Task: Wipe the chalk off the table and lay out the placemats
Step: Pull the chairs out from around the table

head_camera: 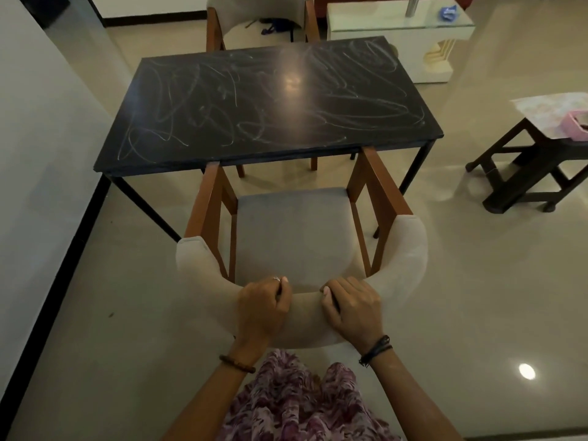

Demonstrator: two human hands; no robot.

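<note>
Hands, left [263, 308] and right [351, 308], curled over chair backrest [305, 316], facing chalk-scribbled table [267, 106].

A home, prob. the dining rm: dark table [270, 103] w/ chalk scribbles, 2 soft chairs [296, 237], shiny tile floor [477, 281], white side table [397, 23], wooden stool [525, 173].

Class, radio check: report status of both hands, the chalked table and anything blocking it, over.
Left hand and right hand both gripping chair backrest. Black table still covered in chalk scribbles. Chair stands between person and table.
</note>
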